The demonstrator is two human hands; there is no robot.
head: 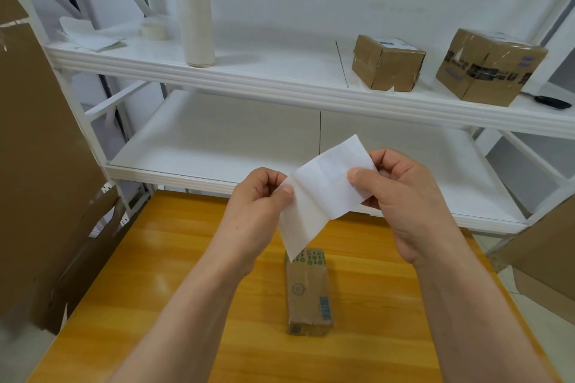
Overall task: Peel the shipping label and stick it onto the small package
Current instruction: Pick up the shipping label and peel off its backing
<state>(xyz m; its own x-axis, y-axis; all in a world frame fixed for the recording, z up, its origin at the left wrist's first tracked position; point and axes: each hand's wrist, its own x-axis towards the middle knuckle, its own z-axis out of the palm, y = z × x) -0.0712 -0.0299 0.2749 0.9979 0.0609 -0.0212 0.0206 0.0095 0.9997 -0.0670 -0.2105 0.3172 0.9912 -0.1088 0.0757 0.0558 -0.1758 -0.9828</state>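
Above the wooden table (155, 274) I hold a white shipping label (323, 186) with both hands. My left hand (258, 199) pinches the lower-left sheet, which hangs down toward the package. My right hand (401, 196) pinches the upper-right sheet at its right edge. The two sheets meet at a crease in the middle, so the paper looks partly peeled apart. A small brown package (308, 292) wrapped in clear tape, with a blue barcode, lies flat on the table just below the label.
A white shelf unit (280, 84) stands behind the table. Its upper shelf holds a tall white bottle (194, 12), a tape roll (152, 29), papers and two taped cardboard boxes (387, 62) (488, 67). Flattened cardboard (37, 165) leans at the left, more at the right.
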